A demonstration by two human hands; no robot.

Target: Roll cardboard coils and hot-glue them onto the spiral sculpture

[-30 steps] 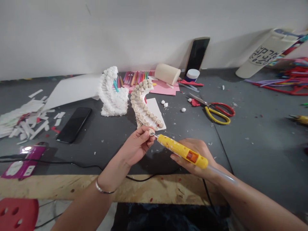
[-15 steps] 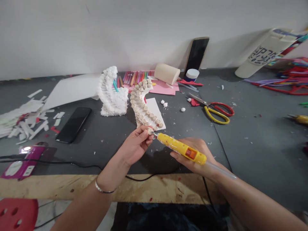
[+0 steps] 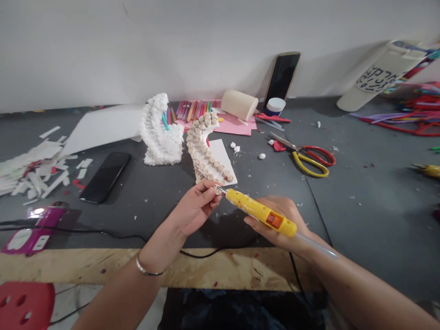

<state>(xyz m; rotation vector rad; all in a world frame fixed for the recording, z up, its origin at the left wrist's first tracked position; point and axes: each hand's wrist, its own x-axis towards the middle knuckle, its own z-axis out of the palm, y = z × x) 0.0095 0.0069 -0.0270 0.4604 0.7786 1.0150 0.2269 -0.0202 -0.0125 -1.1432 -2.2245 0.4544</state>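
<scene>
My left hand [image 3: 199,204] pinches a small round beige rolled piece [image 3: 217,189] between thumb and fingers. In my right hand [image 3: 278,211] is a yellow hot glue gun [image 3: 257,208] with a clear glue stick [image 3: 316,244] poking out of its back. The gun's metal nozzle meets the piece, or nearly so; I cannot tell which. Just beyond my hands stands a curved white staircase model [image 3: 206,151], its edges lined with similar round pieces, on a white base board [image 3: 223,158]. Left of it is a second curved model [image 3: 161,137], covered in rough white bits.
Scissors [image 3: 302,156] with red and yellow handles lie to the right. A phone [image 3: 106,178] lies flat at left, near paper scraps [image 3: 37,178]. Another phone [image 3: 283,78] leans on the wall beside a small jar [image 3: 275,106]. The black cord [image 3: 206,255] crosses the front edge.
Both hands hold nearly the same pose. The round piece and the glue gun tip have shifted very slightly to the right.
</scene>
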